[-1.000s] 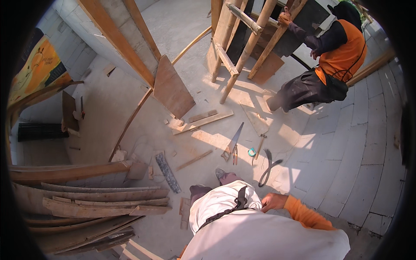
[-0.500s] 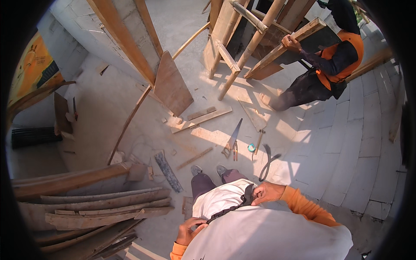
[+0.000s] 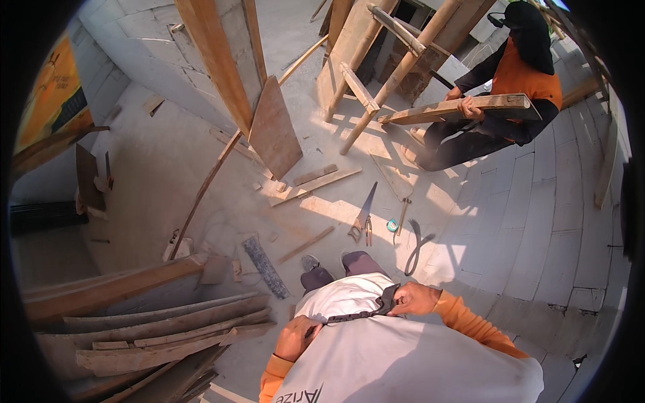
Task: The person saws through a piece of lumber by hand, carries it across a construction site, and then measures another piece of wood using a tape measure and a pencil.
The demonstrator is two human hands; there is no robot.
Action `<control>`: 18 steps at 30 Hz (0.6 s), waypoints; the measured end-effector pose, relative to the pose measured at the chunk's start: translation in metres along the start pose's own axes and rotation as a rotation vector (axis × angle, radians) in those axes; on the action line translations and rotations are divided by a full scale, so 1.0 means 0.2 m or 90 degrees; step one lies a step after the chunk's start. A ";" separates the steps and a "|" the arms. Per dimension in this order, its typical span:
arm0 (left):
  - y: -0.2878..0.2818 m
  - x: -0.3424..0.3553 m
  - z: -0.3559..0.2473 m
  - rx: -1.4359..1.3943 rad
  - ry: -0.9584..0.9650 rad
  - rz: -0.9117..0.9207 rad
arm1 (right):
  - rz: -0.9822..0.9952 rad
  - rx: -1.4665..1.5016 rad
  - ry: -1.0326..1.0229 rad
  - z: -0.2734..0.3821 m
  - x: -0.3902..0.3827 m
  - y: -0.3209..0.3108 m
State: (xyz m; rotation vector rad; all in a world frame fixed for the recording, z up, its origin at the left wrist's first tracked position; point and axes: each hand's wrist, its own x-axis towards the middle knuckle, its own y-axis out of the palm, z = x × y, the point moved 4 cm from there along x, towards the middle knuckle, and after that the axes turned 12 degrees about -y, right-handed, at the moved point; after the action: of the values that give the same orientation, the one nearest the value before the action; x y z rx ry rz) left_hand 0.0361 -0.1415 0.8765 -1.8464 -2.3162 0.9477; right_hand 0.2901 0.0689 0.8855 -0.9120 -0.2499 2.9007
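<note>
At my waist, over my pale shirt, lies a black strap (image 3: 356,314). My right hand (image 3: 413,299) is closed on its right part, near the wider end. My left hand (image 3: 298,336) pinches the other end at the left of my waist. On the floor beyond my feet lie a hand saw (image 3: 361,215), pliers (image 3: 369,230), a teal tape measure (image 3: 392,225), a slim hammer-like tool (image 3: 403,216) and a coil of dark wire (image 3: 416,248).
A co-worker (image 3: 521,87) at upper right holds a timber board (image 3: 423,114) beside a bamboo ladder (image 3: 383,101). Stacked planks (image 3: 168,322) fill the lower left. Upright timber (image 3: 215,60) leans at upper left; a block wall (image 3: 531,235) rises at right.
My left hand has come into view onto the strap and moved up slightly; my right hand has moved up onto it. The co-worker has bent and tilted the board down toward horizontal.
</note>
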 end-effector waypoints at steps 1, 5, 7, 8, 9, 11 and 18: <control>-0.01 0.04 0.00 0.026 0.031 0.005 | -0.008 -0.016 -0.013 0.02 0.01 0.02; -0.04 0.12 -0.01 0.017 0.079 0.035 | -0.104 0.109 0.002 -0.01 -0.06 0.09; -0.06 0.09 0.02 -0.022 0.047 0.040 | -0.108 0.074 -0.035 -0.04 -0.02 0.11; -0.07 0.06 0.04 -0.014 0.037 0.038 | -0.108 0.059 -0.051 -0.03 0.00 0.13; -0.09 0.03 0.05 -0.007 0.026 0.035 | -0.095 0.089 -0.044 0.00 0.02 0.13; -0.13 0.00 0.04 -0.017 0.010 0.053 | -0.118 0.086 -0.074 0.02 0.05 0.11; -0.18 0.00 0.04 0.006 -0.019 0.045 | -0.066 0.099 -0.073 0.02 0.11 0.12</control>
State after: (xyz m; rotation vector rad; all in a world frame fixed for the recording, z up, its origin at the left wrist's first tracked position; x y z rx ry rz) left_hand 0.0014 -0.1490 0.8875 -1.9361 -2.2730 0.9988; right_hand 0.2685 0.0482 0.8710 -0.6884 -0.0746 2.8319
